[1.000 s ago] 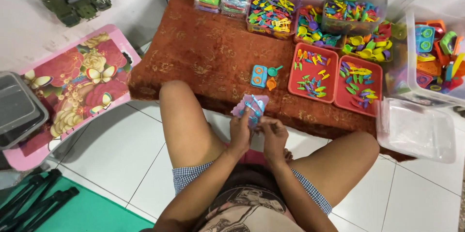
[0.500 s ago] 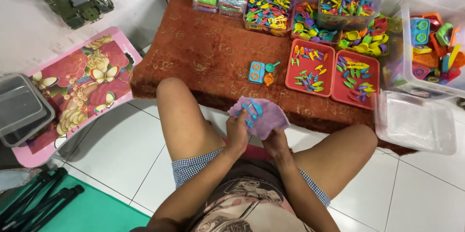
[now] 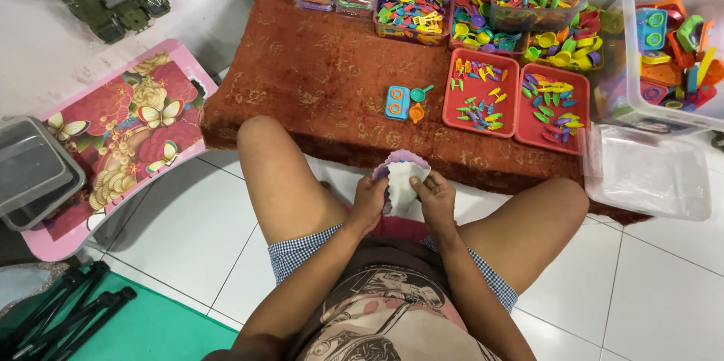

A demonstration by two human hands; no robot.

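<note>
Your left hand [image 3: 369, 202] was curled, its fingers pinching the left edge of the small purple plastic pouch with a pale inner face [image 3: 402, 177]. Your right hand [image 3: 435, 199] was curled the same way, thumb and fingers pinching the pouch's right edge. Both forearms rose from your lap and met between your knees, wrists close together. The pouch was held just in front of the near edge of the rust-red patterned rug [image 3: 324, 74]. On that rug, past the pouch, lay a small blue toy stove [image 3: 397, 101], and farther right two red trays of coloured toy utensils [image 3: 483, 93].
</note>
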